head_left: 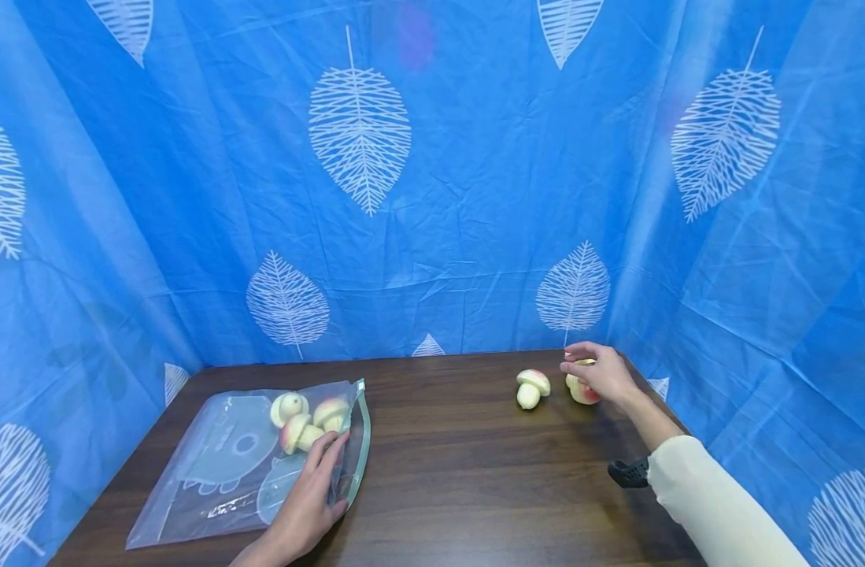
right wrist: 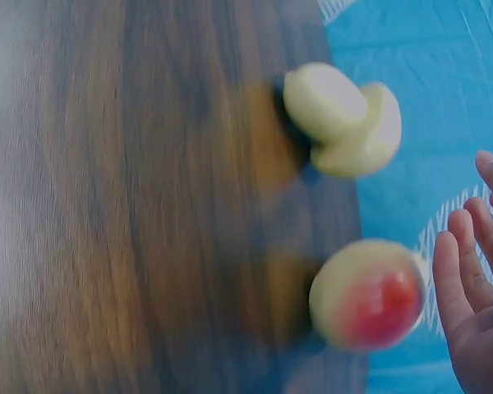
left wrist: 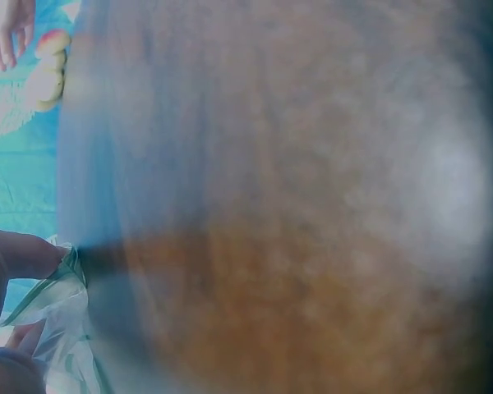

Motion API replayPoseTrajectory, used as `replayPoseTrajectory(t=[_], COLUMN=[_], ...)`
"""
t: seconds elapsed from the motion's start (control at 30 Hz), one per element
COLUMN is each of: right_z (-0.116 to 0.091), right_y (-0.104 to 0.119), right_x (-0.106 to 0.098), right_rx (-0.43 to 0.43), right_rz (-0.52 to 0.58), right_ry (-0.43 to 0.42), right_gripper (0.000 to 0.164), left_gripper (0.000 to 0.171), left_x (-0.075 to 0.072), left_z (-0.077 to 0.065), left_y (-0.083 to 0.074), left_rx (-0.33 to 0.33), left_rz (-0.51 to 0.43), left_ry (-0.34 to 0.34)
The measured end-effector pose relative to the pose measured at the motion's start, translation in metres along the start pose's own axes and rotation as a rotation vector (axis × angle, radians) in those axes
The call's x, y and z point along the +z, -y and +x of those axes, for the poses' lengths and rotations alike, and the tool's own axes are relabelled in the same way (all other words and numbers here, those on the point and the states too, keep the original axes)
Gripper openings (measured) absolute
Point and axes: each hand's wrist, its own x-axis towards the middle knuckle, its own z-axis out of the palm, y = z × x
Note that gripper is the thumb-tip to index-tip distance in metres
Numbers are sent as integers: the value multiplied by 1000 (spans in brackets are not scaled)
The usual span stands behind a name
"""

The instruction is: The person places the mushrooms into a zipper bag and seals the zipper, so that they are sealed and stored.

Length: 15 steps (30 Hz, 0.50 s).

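Observation:
A translucent zip bag (head_left: 227,441) with a green-edged mouth lies flat at the left. Several cream toy mushrooms (head_left: 301,435) with pinkish caps show inside it, near the opening. My left hand (head_left: 310,494) grips the bag's mouth, and the left wrist view catches a finger (left wrist: 33,253) at the green edge. On the far right, my right hand (head_left: 605,374) hovers with fingers spread beside a round cream-and-red mushroom (right wrist: 368,295), partly covering it in the head view. Just left of that one lies another mushroom (head_left: 531,388), cap away from me.
The dark wooden table (head_left: 446,472) ends at a blue curtain (head_left: 467,197) with white leaf prints, which hangs behind and along both sides. A black strap-like piece (head_left: 628,474) sticks out from the right sleeve's cuff (head_left: 669,457), above the tabletop.

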Motion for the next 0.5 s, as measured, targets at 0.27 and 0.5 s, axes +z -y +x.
replayPoseTrajectory(t=[0.27, 0.5], right_z=[-7, -11], right_y=[-17, -35], right_x=[-12, -17], right_rx=[-35, 2], right_rz=[-96, -121], right_ry=[-62, -100], right_gripper=[43, 48], left_gripper=[101, 101], left_x=[-1, -1], left_z=[0, 1], left_y=[1, 3], left_rx=[9, 20], left_rz=[1, 1], left_ry=[0, 0])
